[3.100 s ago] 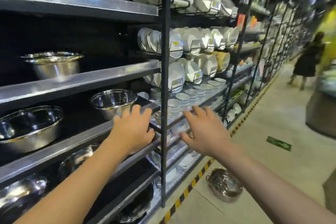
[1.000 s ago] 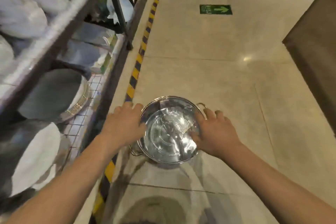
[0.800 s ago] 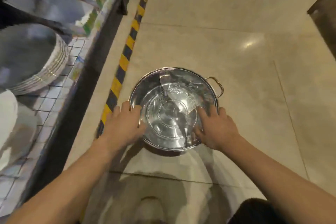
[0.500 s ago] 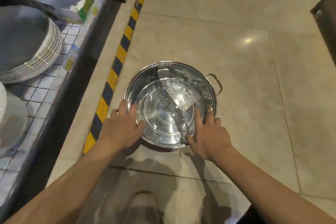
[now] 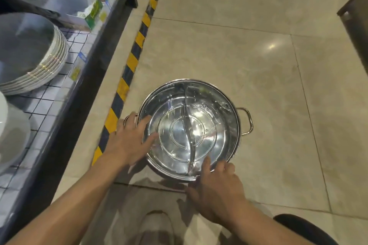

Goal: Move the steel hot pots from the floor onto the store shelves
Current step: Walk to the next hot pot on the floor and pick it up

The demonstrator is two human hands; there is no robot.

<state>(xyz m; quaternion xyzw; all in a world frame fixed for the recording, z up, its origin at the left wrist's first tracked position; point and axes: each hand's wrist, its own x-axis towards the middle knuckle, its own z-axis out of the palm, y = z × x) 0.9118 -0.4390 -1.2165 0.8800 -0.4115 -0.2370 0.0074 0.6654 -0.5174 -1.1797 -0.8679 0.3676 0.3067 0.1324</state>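
A round steel hot pot [image 5: 211, 103] with a curved divider and two loop handles sits on the beige tiled floor below me. My left hand [image 5: 130, 141] grips its left rim, fingers reaching over the edge next to the left handle. My right hand [image 5: 215, 187] holds the near rim, fingers curled onto the edge. The right handle [image 5: 247, 121] sticks out free. The pot's base is hidden; I cannot tell whether it has left the floor.
The bottom store shelf [image 5: 65, 61] with a wire grid runs along the left, holding a stack of white plates [image 5: 33, 53] and boxes. A yellow-and-black floor stripe [image 5: 127, 69] borders it. A dark cabinet corner [image 5: 356, 8] stands at right. My shoe [image 5: 157, 226] is below.
I turned from the shelves down to the pot on the floor. Both hands closed on its rim, and the right hand slid round to the near edge.
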